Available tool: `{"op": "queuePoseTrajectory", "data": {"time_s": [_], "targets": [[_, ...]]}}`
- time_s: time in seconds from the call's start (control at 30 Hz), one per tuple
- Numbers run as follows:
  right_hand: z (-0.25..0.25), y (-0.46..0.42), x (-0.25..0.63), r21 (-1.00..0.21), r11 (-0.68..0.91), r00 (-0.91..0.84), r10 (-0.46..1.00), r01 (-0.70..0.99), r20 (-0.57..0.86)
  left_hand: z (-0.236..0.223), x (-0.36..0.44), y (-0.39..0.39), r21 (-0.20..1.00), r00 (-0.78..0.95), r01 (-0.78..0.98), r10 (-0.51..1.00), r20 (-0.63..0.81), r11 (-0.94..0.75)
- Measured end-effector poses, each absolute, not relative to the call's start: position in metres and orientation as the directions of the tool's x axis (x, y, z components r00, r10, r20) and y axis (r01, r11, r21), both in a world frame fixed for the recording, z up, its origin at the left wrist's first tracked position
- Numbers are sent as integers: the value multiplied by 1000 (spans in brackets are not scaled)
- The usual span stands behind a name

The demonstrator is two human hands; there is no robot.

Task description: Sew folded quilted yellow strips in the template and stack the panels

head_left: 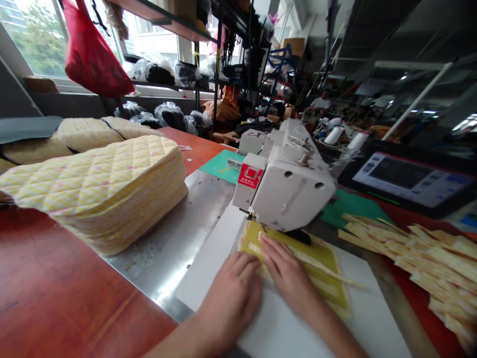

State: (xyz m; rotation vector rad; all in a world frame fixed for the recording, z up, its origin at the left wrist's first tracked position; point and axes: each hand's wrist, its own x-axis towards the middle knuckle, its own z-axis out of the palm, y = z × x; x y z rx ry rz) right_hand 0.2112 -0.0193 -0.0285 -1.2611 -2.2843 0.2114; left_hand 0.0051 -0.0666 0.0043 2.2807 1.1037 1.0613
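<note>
My left hand (231, 297) and my right hand (286, 274) press side by side on a yellow quilted fabric piece (320, 263), and neither clearly grips it. That piece lies on a white board (298, 330), its far end under the needle area of a white sewing machine (286, 189). A pale strip (324, 263) lies along it beside my right hand. The needle is hidden behind the machine head. Further left, a tall stack of quilted yellow pieces (97, 189) sits beyond my left hand.
A loose pile of yellow strips (425, 261) lies on the red table at right, below a control tablet (406, 179). A steel plate (167, 238) adjoins the red table (55, 278). Thread cones (334, 135) stand behind the machine, and a person (320, 102) sits further back.
</note>
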Motion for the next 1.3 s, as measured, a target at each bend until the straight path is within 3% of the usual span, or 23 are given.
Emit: {"op": "queuePoseTrajectory", "data": {"time_s": [0.3,0.43,0.6,0.97,1.3], "targets": [[-21,-23,211,-467,533,-429,846,706,318,-5,9,-7,243,630,602,639,441,-761],[-19,-23,209,-456,521,-340,840,721,422,-2,11,-10,160,635,665,665,393,-729],[-20,-28,210,-301,510,-340,815,806,470,2,14,-14,140,615,713,709,345,-687],[-22,-38,241,-421,488,-349,863,765,365,-7,24,-11,215,555,698,706,441,-683],[-22,-17,235,-501,510,-364,857,699,364,-6,12,3,233,505,697,695,512,-678]]}}
